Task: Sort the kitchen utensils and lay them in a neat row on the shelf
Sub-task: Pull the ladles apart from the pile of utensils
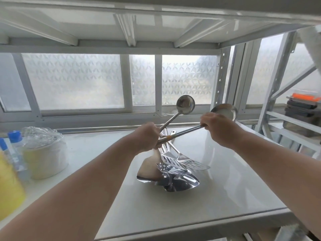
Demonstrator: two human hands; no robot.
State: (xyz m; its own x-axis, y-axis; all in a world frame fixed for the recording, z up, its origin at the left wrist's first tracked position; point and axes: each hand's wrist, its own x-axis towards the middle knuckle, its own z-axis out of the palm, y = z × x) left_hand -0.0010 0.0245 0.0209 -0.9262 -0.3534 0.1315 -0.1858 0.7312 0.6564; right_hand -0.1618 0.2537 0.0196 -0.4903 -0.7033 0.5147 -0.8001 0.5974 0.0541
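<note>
My left hand (pixel 147 136) grips a bundle of steel utensils by their handles over the white shelf (pixel 225 197). A small ladle (pixel 185 104) sticks up and to the right out of that fist. Below it, several turners and slotted spatulas (pixel 175 169) hang with their blades touching the shelf. My right hand (pixel 217 127) is shut on the shaft of a large ladle (pixel 225 111), whose bowl points to the right. The large ladle's handle end crosses the bundle at my left hand.
At the left stand a plastic-wrapped white and yellow container (pixel 43 153), a blue-capped bottle (pixel 14 148) and a yellow object (pixel 8 188). A frosted window is behind the shelf. Stacked dark trays (pixel 302 112) sit on a rack to the right.
</note>
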